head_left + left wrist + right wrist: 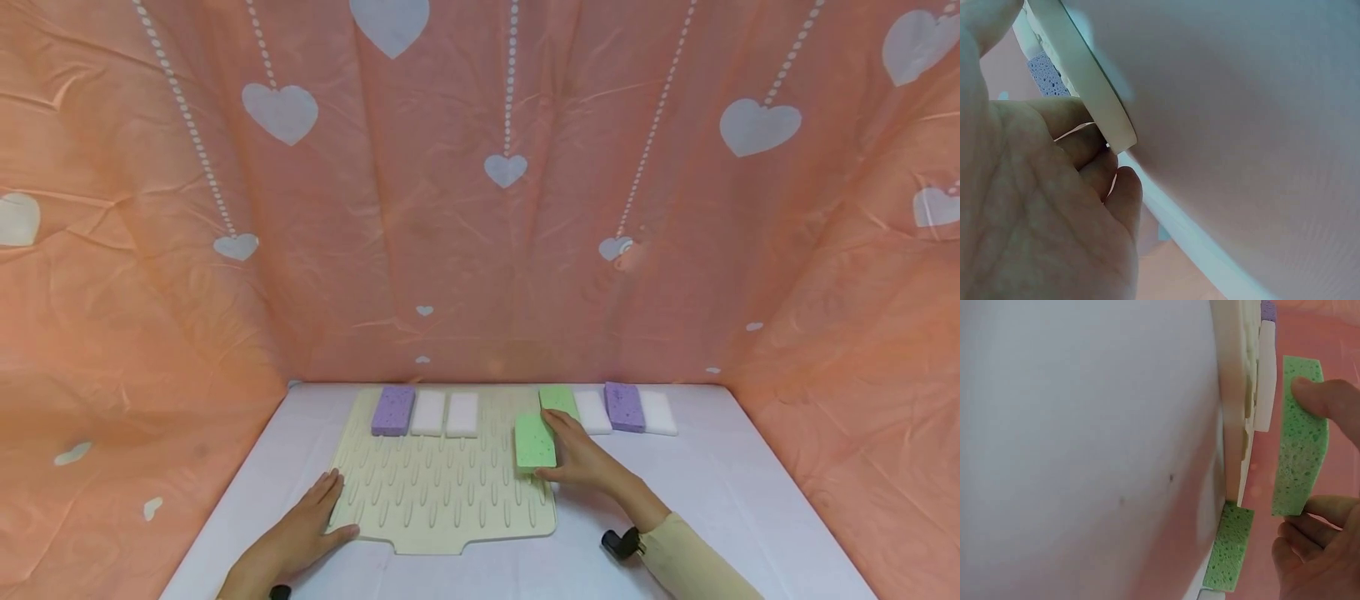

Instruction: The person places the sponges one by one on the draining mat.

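Your left hand (300,529) lies flat, fingers straight, pinning the mat's (442,492) near-left corner. Your right hand (581,458) pinches the green sponge (535,442) over the mat's right edge. Risk: the sponge is soft, so a light pinch could let it slip.

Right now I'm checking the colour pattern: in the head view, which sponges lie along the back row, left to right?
purple sponge → white sponge → white sponge → green sponge → white sponge → purple sponge → white sponge

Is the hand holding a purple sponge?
No, the right hand holds a green sponge over the cream mat; both purple sponges lie untouched.
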`<move>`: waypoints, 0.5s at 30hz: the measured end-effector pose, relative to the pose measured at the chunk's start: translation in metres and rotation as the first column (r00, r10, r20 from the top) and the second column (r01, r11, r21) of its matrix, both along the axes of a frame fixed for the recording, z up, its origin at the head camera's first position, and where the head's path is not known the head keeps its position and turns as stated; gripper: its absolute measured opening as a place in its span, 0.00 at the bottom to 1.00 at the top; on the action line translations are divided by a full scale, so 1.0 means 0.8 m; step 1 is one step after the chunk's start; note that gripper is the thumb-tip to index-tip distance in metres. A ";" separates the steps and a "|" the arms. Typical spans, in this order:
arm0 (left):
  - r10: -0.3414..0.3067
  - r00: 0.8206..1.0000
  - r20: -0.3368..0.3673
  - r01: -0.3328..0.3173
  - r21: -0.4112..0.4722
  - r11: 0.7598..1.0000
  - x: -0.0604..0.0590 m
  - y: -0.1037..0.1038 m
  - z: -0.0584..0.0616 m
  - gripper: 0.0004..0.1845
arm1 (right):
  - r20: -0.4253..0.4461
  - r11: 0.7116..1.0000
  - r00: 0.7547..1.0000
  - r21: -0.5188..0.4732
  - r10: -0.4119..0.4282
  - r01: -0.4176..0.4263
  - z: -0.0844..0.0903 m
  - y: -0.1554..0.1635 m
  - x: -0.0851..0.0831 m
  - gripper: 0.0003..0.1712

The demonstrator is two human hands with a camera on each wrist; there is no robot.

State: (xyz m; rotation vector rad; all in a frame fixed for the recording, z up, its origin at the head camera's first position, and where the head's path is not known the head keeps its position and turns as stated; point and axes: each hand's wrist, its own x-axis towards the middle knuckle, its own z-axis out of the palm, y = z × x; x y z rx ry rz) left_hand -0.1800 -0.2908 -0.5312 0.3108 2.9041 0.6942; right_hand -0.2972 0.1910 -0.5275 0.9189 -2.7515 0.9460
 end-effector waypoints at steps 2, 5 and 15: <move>-0.001 1.000 0.000 0.001 0.001 1.000 0.000 -0.001 -0.001 0.56 | 0.017 1.000 1.000 0.002 -0.008 0.008 0.000 -0.003 -0.005 0.64; -0.005 1.000 0.000 0.005 -0.001 1.000 0.000 -0.001 -0.003 0.56 | 0.055 1.000 0.998 -0.006 -0.022 0.022 0.000 -0.007 -0.011 0.64; 0.006 1.000 0.008 -0.006 0.003 1.000 0.000 -0.002 -0.004 0.56 | 0.101 0.999 0.994 -0.021 -0.033 0.035 0.004 -0.026 -0.030 0.63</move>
